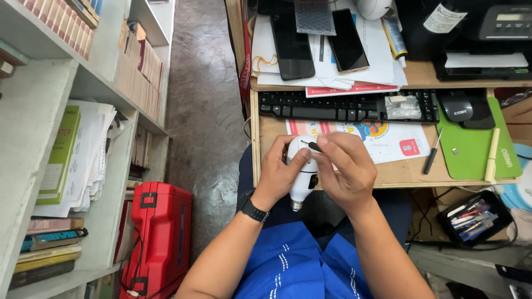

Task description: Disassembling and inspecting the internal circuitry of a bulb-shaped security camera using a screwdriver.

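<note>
A white bulb-shaped device (303, 180) with a metal screw base pointing down is held in front of the desk edge. My left hand (279, 171) wraps around its left side, thumb on top; a black band sits on that wrist. My right hand (346, 166) covers its right side and pinches a small dark pin-like tool (311, 145) against the device's top. Both hands hover above my lap in blue cloth.
A pull-out wooden tray (388, 174) carries a black keyboard (346, 106), a black mouse (457, 105) on a green mat (471, 149), a screwdriver (432, 155). Two dark phones (291, 47) lie on papers above. Bookshelf left; red toolcase (160, 238) on floor.
</note>
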